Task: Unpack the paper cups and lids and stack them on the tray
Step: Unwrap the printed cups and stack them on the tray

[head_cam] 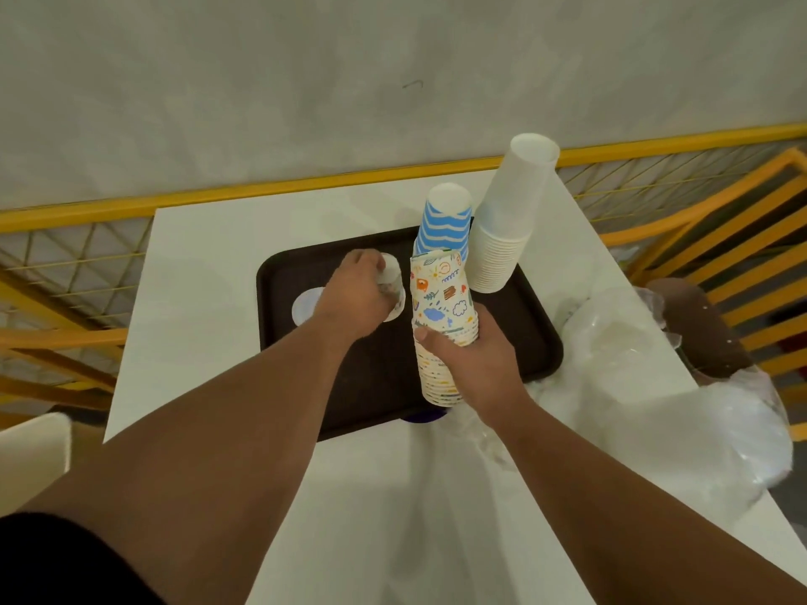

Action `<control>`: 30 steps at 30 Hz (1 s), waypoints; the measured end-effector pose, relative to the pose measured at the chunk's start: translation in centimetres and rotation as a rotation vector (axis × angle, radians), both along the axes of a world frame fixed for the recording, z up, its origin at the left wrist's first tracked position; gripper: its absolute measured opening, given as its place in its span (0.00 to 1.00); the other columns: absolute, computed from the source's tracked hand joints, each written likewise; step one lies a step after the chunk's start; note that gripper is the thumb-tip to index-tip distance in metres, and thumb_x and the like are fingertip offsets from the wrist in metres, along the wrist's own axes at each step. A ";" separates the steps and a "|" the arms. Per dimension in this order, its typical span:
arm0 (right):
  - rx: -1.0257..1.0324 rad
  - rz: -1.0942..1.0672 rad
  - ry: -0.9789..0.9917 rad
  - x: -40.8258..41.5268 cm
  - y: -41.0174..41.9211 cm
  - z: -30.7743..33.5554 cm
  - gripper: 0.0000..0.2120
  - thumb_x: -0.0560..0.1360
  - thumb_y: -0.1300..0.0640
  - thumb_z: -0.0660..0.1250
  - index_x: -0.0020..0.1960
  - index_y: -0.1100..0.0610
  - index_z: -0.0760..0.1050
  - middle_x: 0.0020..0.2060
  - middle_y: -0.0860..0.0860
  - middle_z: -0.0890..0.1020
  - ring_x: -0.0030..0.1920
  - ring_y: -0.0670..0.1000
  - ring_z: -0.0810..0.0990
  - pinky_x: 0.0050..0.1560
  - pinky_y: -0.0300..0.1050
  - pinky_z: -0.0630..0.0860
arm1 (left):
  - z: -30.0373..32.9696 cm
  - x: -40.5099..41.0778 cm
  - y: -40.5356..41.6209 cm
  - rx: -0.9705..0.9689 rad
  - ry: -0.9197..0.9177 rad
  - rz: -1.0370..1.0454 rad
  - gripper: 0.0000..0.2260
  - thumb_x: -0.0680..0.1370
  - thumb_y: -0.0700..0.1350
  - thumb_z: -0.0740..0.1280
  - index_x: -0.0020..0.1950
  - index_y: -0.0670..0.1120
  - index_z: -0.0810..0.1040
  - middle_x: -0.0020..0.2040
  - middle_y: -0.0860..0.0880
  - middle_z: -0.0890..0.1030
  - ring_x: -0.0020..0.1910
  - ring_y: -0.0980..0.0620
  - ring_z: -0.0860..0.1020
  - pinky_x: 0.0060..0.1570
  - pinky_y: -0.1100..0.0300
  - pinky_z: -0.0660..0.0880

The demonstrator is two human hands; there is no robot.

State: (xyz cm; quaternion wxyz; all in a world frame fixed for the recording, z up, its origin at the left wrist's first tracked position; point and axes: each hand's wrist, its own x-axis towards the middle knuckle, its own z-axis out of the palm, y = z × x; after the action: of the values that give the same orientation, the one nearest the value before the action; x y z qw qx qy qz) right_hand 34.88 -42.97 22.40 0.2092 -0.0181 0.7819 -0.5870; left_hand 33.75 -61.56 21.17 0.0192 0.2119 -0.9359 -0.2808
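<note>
Cups in stacks stand on a dark brown tray (537, 338), which lies on a white table (209, 272) that fills most of the view from 12 o'clock down to 6. Behind the table, from 9 o'clock across to 3, runs a yellow railing (270, 187) with wire mesh, and above it a pale wall. Crumpled clear plastic wrapping (646, 386) covers the table's edge from 3 to 5 o'clock, just beside the tray.

At 1 o'clock on the tray rises a tall stack of plain white cups (506, 229), upside down and leaning away toward the upper right. Just beside it toward the centre is a shorter stack of blue-and-white striped cups (443, 224), also upside down. In front of that, near the centre, the right hand (471, 360) is wrapped around a stack of cups with a colourful doodle print (441, 299), gripping it about halfway up; its foot stands at the tray's near edge.

The left hand (349, 294), at 11 o'clock from the doodle stack, is closed over a small white cup (390, 281), held above the tray. A round white lid (305, 305) lies flat on the tray, touching the left hand's outer side in this view.
</note>
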 end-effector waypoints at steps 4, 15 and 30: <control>-0.043 0.014 -0.029 0.2 0.4 0.1 0.24 0.69 0.46 0.76 0.61 0.44 0.70 0.52 0.40 0.79 0.52 0.43 0.79 0.52 0.43 0.75 | 1.7 1.1 0.2 0.014 0.119 0.088 0.17 0.79 0.47 0.66 0.67 0.47 0.74 0.74 0.48 0.66 0.73 0.49 0.65 0.68 0.59 0.63; -0.059 0.168 0.028 1.3 0.2 1.7 0.21 0.68 0.49 0.77 0.57 0.42 0.72 0.49 0.38 0.81 0.48 0.38 0.80 0.42 0.30 0.71 | 7.1 4.7 3.9 0.803 0.223 0.045 0.17 0.76 0.45 0.72 0.64 0.53 0.75 0.59 0.53 0.81 0.54 0.56 0.82 0.53 0.52 0.81; -0.052 0.001 -0.056 0.3 1.6 -0.2 0.24 0.68 0.45 0.76 0.60 0.45 0.71 0.50 0.40 0.79 0.50 0.42 0.79 0.47 0.39 0.76 | 3.9 0.3 0.6 0.130 0.341 0.036 0.20 0.74 0.44 0.72 0.62 0.47 0.70 0.61 0.45 0.75 0.55 0.48 0.75 0.49 0.59 0.72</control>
State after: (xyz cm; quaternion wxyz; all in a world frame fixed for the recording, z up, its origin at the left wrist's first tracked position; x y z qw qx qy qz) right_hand 35.16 -41.38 22.18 0.2307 -0.0073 0.7603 -0.6072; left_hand 34.06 -60.96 25.04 0.1690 0.1787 -0.8949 -0.3723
